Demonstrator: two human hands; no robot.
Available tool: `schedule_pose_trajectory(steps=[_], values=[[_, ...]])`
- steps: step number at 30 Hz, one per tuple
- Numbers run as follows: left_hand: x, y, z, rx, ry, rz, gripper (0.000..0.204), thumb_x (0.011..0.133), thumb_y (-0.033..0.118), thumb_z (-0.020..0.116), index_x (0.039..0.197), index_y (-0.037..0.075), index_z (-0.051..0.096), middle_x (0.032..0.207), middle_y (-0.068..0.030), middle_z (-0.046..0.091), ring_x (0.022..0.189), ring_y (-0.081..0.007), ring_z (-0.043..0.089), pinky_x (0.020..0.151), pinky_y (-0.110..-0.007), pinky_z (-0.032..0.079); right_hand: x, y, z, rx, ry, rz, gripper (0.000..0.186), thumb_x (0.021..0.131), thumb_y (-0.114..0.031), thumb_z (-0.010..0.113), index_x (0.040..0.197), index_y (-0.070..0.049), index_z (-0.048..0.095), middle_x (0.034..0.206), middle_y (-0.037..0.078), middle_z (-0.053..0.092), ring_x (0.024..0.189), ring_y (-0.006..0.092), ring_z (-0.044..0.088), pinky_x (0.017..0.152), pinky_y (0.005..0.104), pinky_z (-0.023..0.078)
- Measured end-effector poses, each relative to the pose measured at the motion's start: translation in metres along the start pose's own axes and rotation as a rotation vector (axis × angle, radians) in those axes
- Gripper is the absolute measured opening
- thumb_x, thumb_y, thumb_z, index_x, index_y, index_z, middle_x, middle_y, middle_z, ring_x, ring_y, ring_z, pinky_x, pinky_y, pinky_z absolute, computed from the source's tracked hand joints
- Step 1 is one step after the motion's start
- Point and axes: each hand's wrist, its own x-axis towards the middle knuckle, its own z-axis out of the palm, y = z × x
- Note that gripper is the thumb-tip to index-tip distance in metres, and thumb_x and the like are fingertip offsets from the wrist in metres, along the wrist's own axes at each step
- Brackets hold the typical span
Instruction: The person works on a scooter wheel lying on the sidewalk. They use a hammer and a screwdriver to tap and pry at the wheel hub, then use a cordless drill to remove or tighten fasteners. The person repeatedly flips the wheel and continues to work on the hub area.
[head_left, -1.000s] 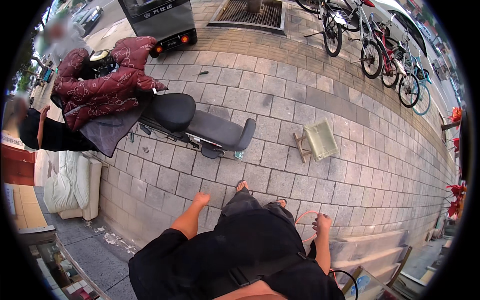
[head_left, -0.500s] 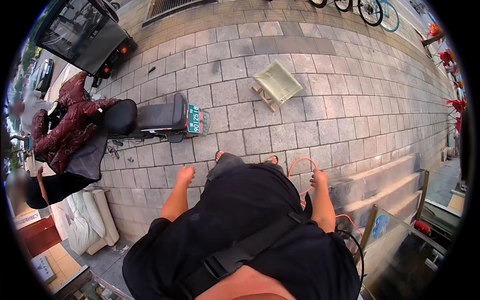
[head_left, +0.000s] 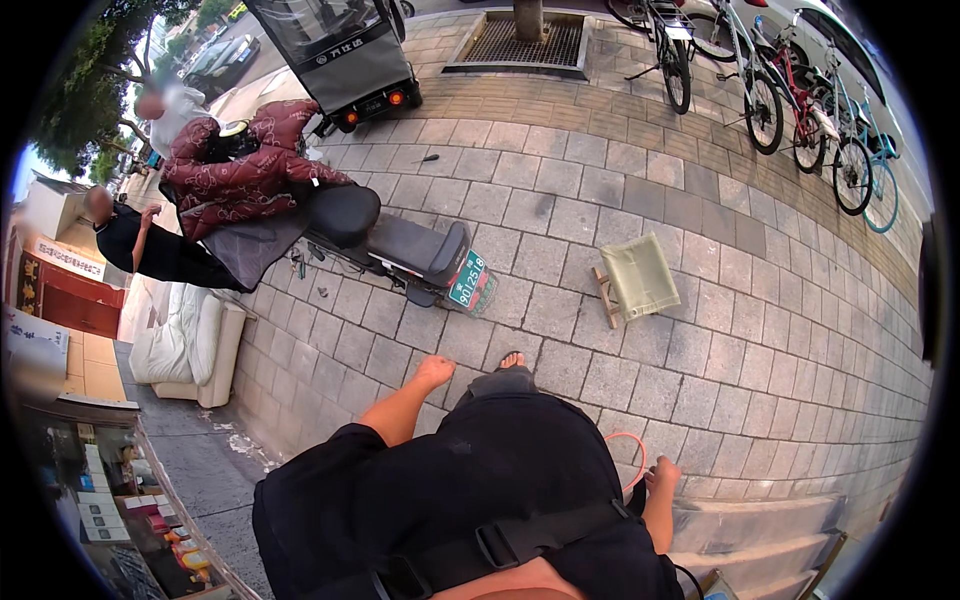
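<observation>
My left hand (head_left: 435,371) hangs in front of me with its fingers curled into a loose fist, and nothing shows in it. It is nearest to the rear of a parked electric scooter (head_left: 415,245) with a green plate, without touching it. My right hand (head_left: 662,474) hangs lower at my right side, fingers curled in, with no object visible in it. Close to its left an orange hose or cable (head_left: 641,452) loops over the paving. A folding stool (head_left: 644,277) with a pale green cloth seat and wooden legs stands ahead of me, out of reach of both hands.
A maroon quilted cover (head_left: 235,160) drapes the scooter's front. Beyond stand a dark three-wheeler (head_left: 345,75) and several bicycles (head_left: 765,110). Two people are at the left, one in black (head_left: 150,240), near a cream sofa (head_left: 190,345). Stone steps (head_left: 755,540) lie at my right.
My view has turned left, so the scooter, stool and my hands appear shifted right in the picture. More bicycles and the sofa show. Both hands remain curled.
</observation>
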Motion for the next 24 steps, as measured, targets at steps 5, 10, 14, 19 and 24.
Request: schedule_pose_trajectory(steps=[5,10,14,19,24], values=[[0.052,-0.051,0.019,0.211,-0.133,0.052,0.047,0.086,0.04,0.061,0.102,-0.002,0.076,0.116,-0.0285,0.071,0.114,-0.0424,0.067,0.096,-0.046,0.054,0.0,-0.05,0.024,-0.03,-0.056,-0.06,0.05,0.093,-0.023,0.06,0.137,0.001,0.052,0.114,0.026,0.064,0.088,0.0472,0.069,0.069,0.0576,0.057],[0.04,-0.031,0.007,0.059,-0.003,0.122,0.049,0.087,0.038,0.059,0.107,-0.004,0.074,0.12,-0.0295,0.068,0.114,-0.0428,0.066,0.098,-0.046,0.053,-0.007,-0.1,0.043,-0.096,-0.012,-0.154,0.037,0.091,-0.02,0.06,0.121,0.002,0.059,0.097,0.023,0.066,0.077,0.0426,0.069,0.063,0.0551,0.056],[0.051,-0.036,-0.005,0.001,-0.081,0.025,0.053,0.088,0.04,0.055,0.114,-0.003,0.073,0.124,-0.0273,0.068,0.12,-0.0427,0.064,0.103,-0.046,0.05,-0.034,-0.138,0.076,-0.175,-0.043,-0.248,0.024,0.09,-0.018,0.06,0.102,0.002,0.06,0.08,0.017,0.062,0.062,0.0355,0.065,0.054,0.0514,0.053],[0.049,-0.036,0.0,0.011,-0.007,0.055,0.054,0.091,0.04,0.052,0.118,-0.002,0.072,0.126,-0.027,0.067,0.123,-0.0432,0.062,0.106,-0.046,0.049,-0.013,-0.134,0.093,-0.169,-0.129,-0.265,0.044,0.094,-0.019,0.06,0.127,0.007,0.048,0.112,0.032,0.061,0.082,0.0552,0.068,0.06,0.0649,0.055],[0.09,-0.136,0.059,0.231,-0.003,0.176,0.052,0.092,0.04,0.049,0.115,0.0,0.074,0.126,-0.0276,0.067,0.12,-0.0453,0.062,0.103,-0.049,0.05,0.031,-0.15,0.135,-0.325,-0.173,-0.19,0.05,0.096,-0.021,0.059,0.137,0.003,0.046,0.126,0.033,0.06,0.094,0.0575,0.067,0.069,0.0676,0.054]])
